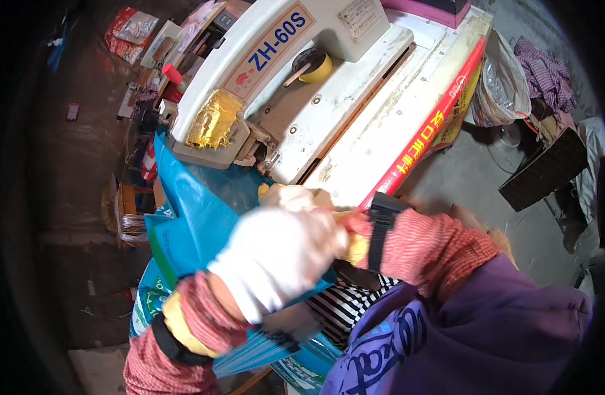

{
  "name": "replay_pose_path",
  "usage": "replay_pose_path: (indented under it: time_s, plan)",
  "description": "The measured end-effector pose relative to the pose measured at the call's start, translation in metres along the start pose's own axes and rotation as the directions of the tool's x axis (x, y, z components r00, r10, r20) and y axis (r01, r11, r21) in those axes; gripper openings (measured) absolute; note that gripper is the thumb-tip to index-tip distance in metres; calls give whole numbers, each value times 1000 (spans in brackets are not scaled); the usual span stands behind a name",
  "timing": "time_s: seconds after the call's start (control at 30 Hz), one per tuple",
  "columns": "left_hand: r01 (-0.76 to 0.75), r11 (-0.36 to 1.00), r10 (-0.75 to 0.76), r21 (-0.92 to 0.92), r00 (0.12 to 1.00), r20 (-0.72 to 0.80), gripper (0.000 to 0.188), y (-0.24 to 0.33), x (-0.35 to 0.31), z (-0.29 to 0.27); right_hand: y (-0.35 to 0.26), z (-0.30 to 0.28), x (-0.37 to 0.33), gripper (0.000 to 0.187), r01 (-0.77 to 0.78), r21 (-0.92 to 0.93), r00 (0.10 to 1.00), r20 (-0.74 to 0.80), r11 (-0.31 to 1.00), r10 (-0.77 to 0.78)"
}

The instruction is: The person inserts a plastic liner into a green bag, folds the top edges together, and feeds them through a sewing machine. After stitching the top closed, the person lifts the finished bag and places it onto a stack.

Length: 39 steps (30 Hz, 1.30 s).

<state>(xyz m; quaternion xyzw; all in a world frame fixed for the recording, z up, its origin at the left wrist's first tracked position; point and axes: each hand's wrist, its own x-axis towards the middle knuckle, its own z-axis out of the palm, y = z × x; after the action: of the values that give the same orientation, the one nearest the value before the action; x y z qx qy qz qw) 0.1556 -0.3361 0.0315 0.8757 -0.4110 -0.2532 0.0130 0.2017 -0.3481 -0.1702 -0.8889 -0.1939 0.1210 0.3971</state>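
Note:
My left hand (276, 247) wears a white glove and is smeared by motion in front of the sewing machine. My right hand (345, 234) is close against it, mostly behind the glove; a yellow cuff and a black strap circle that wrist. The fingers of both hands are blurred or covered, so I cannot tell what they hold. Beside and below the left hand spreads a blue plastic bag (200, 210), one part reaching up to the machine's needle end. The white industrial sewing machine (269, 56) has gold cloth (215, 120) wrapped round its head.
On the machine bed sits a yellow cup (317, 66) with a stick in it. Red printed tape (427, 135) runs along the table's right edge. A white sack (503, 89) and a dark board (545, 170) stand at right. Printed bags (302, 368) lie below my arms.

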Motion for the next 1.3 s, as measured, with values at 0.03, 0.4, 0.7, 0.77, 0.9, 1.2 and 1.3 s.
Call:
replay_pose_path:
  time_s: [0.03,0.4,0.7,0.77,0.9,1.2,1.3]
  plan:
    - [42,999,-46,-31,992,-121,22,-5,1,-13,-10,-16,-18,47,-89,20,995,54,996,88]
    - [472,873,-453,121,878,-156,36,-102,-30,44,-7,-38,-69,53,-277,318,960,121,907,251]
    - [514,784,-584,-347,801,-132,23,-100,-54,75,-4,-54,-56,48,-244,261,943,289,934,165]
    - [476,847,-529,-238,802,-278,22,-100,-47,61,1,-49,-35,60,-162,284,976,184,945,112]
    - [339,916,-374,-213,914,-156,27,-112,-42,66,-3,-41,0,65,-57,77,976,213,995,39]
    - [142,990,-133,3,922,364,33,-53,-24,26,-2,-48,8,36,57,12,981,184,998,-58]
    - [83,973,-36,-214,976,216,37,-97,-11,67,-2,-44,11,27,-41,22,978,208,999,36]
